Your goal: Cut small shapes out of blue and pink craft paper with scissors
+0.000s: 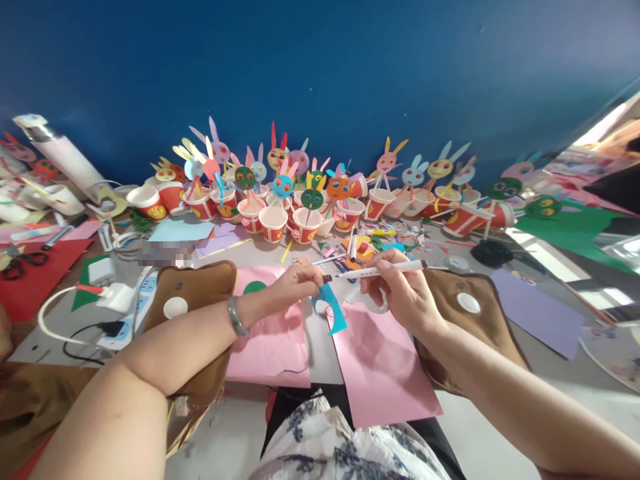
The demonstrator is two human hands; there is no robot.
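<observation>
My right hand (pixel 403 288) is closed around a white marker pen (pixel 367 272), held nearly level with its dark tip pointing left. Between the fingertips of my left hand (pixel 303 285) is a small dark marker cap (pixel 327 279), just apart from that tip. Below the cap a curved blue paper piece (pixel 337 319) hangs or lies over the white surface; I cannot tell if my left fingers touch it. A white ring, perhaps a tape roll (pixel 369 301), shows under my right hand. Pink paper sheets (pixel 385 360) lie beneath both hands, with a green paper circle (pixel 255 287) left of my left wrist.
Paper cups (pixel 273 223) with paper rabbit figures line the back wall. Brown cushions (pixel 200 297) flank the pink sheets. At left are a power strip (pixel 120 333) with plugs, scissors (pixel 25 265) and a tall bottle (pixel 70 160). Purple paper (pixel 540 313) lies right.
</observation>
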